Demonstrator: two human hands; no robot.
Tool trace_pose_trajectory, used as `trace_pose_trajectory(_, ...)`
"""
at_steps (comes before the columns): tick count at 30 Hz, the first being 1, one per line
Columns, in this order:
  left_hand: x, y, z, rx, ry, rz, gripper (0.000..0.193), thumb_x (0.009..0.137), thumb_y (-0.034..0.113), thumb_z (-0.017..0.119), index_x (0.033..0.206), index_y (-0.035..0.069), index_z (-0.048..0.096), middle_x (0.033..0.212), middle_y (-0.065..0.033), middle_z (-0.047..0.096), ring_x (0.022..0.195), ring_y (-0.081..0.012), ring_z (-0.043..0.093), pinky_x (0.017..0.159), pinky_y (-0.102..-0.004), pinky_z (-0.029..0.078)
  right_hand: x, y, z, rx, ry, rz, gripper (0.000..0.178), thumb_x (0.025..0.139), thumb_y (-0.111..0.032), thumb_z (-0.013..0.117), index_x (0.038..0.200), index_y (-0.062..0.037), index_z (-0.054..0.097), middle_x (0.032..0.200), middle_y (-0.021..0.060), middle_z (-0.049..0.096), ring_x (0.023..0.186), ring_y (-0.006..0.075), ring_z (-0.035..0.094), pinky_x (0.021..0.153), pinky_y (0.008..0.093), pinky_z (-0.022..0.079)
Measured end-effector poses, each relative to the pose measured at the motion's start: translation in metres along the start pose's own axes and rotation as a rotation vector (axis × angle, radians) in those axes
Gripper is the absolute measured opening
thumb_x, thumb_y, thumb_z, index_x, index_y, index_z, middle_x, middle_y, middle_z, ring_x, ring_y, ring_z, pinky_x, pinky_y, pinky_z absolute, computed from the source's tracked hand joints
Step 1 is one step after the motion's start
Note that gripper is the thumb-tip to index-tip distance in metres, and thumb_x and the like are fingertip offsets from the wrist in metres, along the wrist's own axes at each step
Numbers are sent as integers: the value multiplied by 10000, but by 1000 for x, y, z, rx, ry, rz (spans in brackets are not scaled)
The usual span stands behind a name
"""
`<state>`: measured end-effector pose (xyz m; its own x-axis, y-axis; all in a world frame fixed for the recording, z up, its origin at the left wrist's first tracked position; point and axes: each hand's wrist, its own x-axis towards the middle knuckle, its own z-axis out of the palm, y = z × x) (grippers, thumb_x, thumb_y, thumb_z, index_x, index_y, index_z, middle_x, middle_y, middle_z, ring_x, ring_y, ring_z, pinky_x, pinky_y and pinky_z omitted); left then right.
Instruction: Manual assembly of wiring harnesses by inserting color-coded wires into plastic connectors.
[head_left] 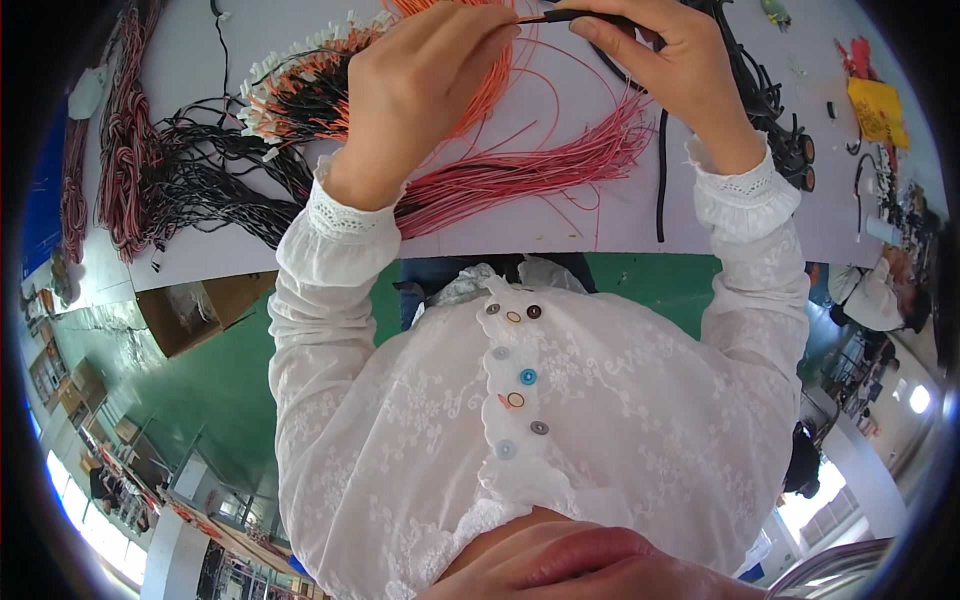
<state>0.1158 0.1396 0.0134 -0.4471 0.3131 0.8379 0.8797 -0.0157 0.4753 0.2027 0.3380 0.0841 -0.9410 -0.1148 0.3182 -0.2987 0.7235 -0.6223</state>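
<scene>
My left hand is raised over the white table and pinches a thin orange wire at its tip. My right hand grips a slim black sleeve, whose end meets the wire tip between my two hands. The orange wire belongs to a bunch of orange wires with white connectors that runs under my left hand. A bundle of red wires lies on the table just below both wrists. Both forearms wear white lace sleeves.
Black wire harnesses and twisted red-and-white cables lie at the table's left. A black cable coil and a yellow piece sit at the right. A cardboard box stands on the green floor. Another person works at the right.
</scene>
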Motion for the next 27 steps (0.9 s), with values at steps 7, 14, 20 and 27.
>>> trace_pose_trajectory(7, 14, 41, -22, 227, -217, -82, 124, 905, 30, 738, 1010, -27, 703, 796, -152, 659, 627, -285, 631, 546, -346, 499, -1, 9, 5, -15, 49, -193, 253, 828, -32, 816, 1076, -79, 796, 700, 80, 661, 613, 173, 582, 555, 304, 420)
trace_pose_trajectory(14, 17, 39, -24, -380, -376, -920, 145, 1015, 92, 649, 986, -43, 694, 720, -30, 614, 608, -100, 500, 543, -261, 381, 10, 34, 37, 236, 321, -521, 274, 806, -37, 825, 1076, -67, 787, 826, 100, 730, 676, 232, 644, 606, 325, 494)
trace_pose_trajectory(20, 22, 53, -23, -192, -434, -776, 117, 1007, 77, 650, 1014, -31, 694, 752, -37, 633, 620, -96, 518, 533, -269, 391, 0, 16, 7, -148, 104, -311, 228, 850, -93, 802, 1074, -59, 775, 861, 108, 737, 713, 249, 672, 635, 325, 518)
trace_pose_trajectory(27, 11, 49, -17, 321, -311, -303, 76, 974, 10, 658, 1024, -46, 672, 793, -117, 613, 584, -153, 495, 523, -282, 377, 0, 29, 9, 141, 117, -311, 184, 883, -96, 779, 1062, -54, 773, 868, 93, 751, 697, 196, 678, 631, 285, 521)
